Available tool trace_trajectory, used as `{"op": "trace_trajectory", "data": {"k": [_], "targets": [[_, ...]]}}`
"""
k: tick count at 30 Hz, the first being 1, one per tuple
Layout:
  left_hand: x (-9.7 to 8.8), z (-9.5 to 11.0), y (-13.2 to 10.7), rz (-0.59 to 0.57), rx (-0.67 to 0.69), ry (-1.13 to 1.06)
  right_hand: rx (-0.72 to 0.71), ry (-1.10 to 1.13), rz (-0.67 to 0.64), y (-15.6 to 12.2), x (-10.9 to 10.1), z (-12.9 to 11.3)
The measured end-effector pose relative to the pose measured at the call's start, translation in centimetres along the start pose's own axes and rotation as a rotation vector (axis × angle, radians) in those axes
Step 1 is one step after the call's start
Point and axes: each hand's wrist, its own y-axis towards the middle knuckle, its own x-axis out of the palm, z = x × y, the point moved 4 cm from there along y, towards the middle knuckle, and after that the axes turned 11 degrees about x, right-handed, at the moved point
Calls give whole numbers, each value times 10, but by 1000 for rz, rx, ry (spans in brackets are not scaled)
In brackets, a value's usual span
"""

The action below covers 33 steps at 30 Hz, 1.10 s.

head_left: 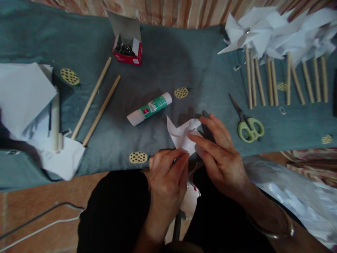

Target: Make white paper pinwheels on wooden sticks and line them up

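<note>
Pinching the near corner of a folded white paper (181,135), the left hand (168,175) is closing its thumb and fingertips on it. The right hand (223,158) is coming in from three o'clock, its fingers parted and bent, one fingertip touching the paper's middle and another its right-hand edge; from here I cannot tell whether its thumb is gripping underneath.

The paper is sitting just above the near edge of a teal cloth (163,52), and I am taking it as the clock's centre. A glue stick (154,107) is lying slantwise, near it, at ten o'clock. An open red box (130,59) is holding small metal pieces at eleven. Toward nine, two loose wooden sticks (91,98) are lying side by side, their near ends reaching white sheets (28,95). Green-handled scissors (249,128) are resting at three, pointing away from the person. Between one and two, white pinwheels (260,35) on sticks are lying bunched and overlapping. A bracelet (275,234) is circling the right wrist.
</note>
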Motion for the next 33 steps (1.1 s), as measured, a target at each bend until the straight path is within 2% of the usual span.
{"op": "trace_trajectory", "data": {"k": [8, 17, 21, 28, 33], "targets": [[1, 0, 0, 8, 4, 6, -87, -106, 86, -3, 2, -4], [0, -1, 0, 13, 4, -26, -148, -129, 113, -3, 6, -15], [-1, 0, 1, 16, 5, -27, -151, -178, 102, -2, 8, -16], [0, 0, 1, -2, 0, -19, -83, -68, 91, 0, 4, -6], [0, -1, 0, 14, 3, -17, -102, -73, 101, -1, 4, -9]]}}
